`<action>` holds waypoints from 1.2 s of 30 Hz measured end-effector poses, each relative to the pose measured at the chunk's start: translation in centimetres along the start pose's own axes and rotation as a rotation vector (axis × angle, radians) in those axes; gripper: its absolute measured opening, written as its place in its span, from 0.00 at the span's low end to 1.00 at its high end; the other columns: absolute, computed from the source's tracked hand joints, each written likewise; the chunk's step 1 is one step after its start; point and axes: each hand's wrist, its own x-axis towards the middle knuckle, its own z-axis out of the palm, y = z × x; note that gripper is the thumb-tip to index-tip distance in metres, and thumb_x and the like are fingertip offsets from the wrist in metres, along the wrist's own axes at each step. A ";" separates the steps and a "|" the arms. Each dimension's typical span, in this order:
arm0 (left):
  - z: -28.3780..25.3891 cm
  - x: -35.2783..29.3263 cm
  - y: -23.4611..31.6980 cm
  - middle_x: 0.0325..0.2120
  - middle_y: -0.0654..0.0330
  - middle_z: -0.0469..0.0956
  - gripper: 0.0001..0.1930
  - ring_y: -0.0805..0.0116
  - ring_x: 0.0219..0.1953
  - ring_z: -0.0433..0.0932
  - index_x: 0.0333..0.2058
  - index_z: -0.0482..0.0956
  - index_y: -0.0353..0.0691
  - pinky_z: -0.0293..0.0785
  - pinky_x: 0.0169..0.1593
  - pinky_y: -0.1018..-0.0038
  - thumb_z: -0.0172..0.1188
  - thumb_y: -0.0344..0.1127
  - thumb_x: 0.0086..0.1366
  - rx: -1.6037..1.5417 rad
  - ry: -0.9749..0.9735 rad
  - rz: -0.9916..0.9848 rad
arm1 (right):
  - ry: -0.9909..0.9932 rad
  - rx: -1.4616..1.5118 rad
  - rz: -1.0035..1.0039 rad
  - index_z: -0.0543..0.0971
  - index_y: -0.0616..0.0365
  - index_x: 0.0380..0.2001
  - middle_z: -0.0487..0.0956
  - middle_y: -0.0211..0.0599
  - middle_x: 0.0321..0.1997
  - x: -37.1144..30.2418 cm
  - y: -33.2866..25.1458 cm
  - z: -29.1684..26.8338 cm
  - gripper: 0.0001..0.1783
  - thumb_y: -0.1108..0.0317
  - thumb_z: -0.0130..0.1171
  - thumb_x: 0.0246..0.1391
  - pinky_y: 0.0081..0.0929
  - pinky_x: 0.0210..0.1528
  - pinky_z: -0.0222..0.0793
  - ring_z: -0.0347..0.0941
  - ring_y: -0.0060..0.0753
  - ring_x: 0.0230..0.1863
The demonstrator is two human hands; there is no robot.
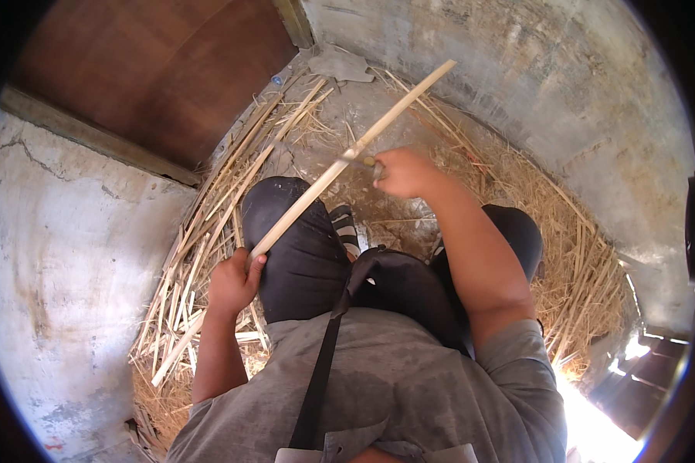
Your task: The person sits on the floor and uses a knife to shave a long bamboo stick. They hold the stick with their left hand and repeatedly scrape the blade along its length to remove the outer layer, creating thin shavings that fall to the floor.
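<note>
A long pale cane stick slants from lower left to upper right across my knees. My left hand grips its lower end beside my left knee. My right hand is closed around a knife handle, and the blade rests against the stick near its middle. I sit with both knees in dark trousers over a concrete floor.
Split cane strips lie heaped along the left wall, and straw-like shavings cover the floor to the right. A brown wooden door stands at the upper left. Rough concrete walls close in on both sides. A black strap crosses my grey shirt.
</note>
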 end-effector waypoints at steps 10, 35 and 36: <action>1.0 0.4 -0.5 0.19 0.43 0.78 0.23 0.36 0.26 0.79 0.33 0.73 0.37 0.72 0.29 0.49 0.57 0.54 0.72 -0.011 0.037 0.024 | 0.271 0.173 0.142 0.80 0.61 0.53 0.80 0.54 0.54 1.8 5.3 1.2 0.28 0.55 0.66 0.52 0.43 0.60 0.72 0.76 0.56 0.58; -0.5 1.0 -0.7 0.18 0.43 0.75 0.26 0.40 0.25 0.77 0.28 0.73 0.34 0.71 0.31 0.55 0.54 0.54 0.74 -0.162 -0.090 -0.008 | 0.028 0.001 -0.123 0.81 0.61 0.52 0.82 0.57 0.49 -0.5 -0.8 -0.3 0.28 0.58 0.69 0.48 0.45 0.55 0.74 0.78 0.58 0.52; -0.7 1.0 -0.7 0.19 0.43 0.75 0.26 0.40 0.25 0.77 0.28 0.73 0.34 0.72 0.31 0.56 0.54 0.55 0.74 -0.178 -0.108 -0.027 | 0.001 -0.034 -0.139 0.81 0.61 0.52 0.82 0.57 0.49 -0.4 -1.1 -0.3 0.28 0.58 0.69 0.48 0.45 0.55 0.74 0.78 0.58 0.52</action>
